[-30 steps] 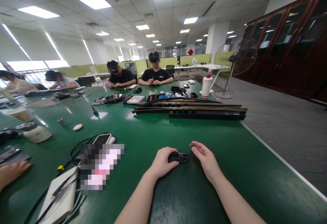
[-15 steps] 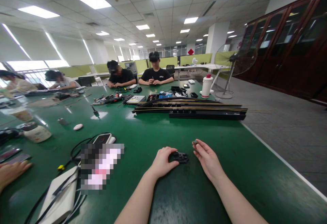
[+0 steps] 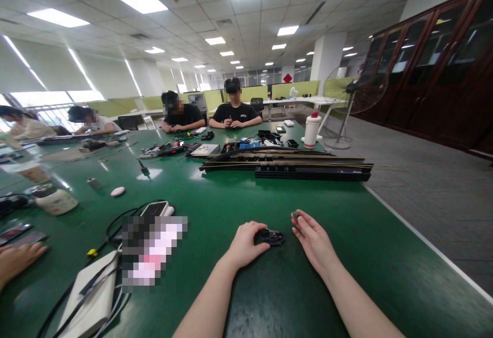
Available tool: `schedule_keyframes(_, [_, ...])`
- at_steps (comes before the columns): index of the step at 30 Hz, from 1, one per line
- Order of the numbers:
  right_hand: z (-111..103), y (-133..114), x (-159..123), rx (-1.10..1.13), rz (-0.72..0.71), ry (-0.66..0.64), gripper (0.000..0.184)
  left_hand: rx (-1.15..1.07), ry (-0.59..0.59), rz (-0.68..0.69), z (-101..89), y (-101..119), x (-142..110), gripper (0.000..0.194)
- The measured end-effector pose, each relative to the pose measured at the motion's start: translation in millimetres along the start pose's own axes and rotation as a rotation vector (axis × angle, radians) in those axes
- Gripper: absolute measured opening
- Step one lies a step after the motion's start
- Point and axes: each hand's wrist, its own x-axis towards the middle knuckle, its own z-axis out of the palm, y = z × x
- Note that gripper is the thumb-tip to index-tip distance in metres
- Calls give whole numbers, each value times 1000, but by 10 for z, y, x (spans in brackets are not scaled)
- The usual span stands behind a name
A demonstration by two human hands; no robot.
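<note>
On the green table (image 3: 215, 202), my left hand (image 3: 246, 244) grips a small black device with exposed inner parts (image 3: 272, 238) by its left side, thumb in front and fingers behind. A short gap to the right of it, my right hand (image 3: 311, 238) pinches a small greyish piece (image 3: 296, 214) between thumb and fingertips. The piece is held up clear of the device, and its exact kind is too small to make out.
Long black rails with thin yellowish rods (image 3: 311, 171) lie across the table ahead. To the left are a white power bank (image 3: 88, 297) with cables, a phone (image 3: 154, 208), a jar (image 3: 56, 200) and another person's hand (image 3: 23, 262). A white bottle (image 3: 311, 131) stands beyond the rails.
My right hand has shifted very slightly, and the small piece looks turned a little in its fingertips. My left hand and the black device stay where they were.
</note>
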Motion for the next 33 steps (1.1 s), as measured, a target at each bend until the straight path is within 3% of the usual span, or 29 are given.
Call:
schedule_keyframes(13, [41,-26,-30,76,61,4,37,7,-1,-3,5,0,6,42])
schedule_keyframes(26, [105,22,-85,-265,-21,-128,45,2,1,1,18,-19,7,44])
schedule_keyframes(33, [91,68,-98,-564,-158,-245,33,24,0,12,26,-39,11,43])
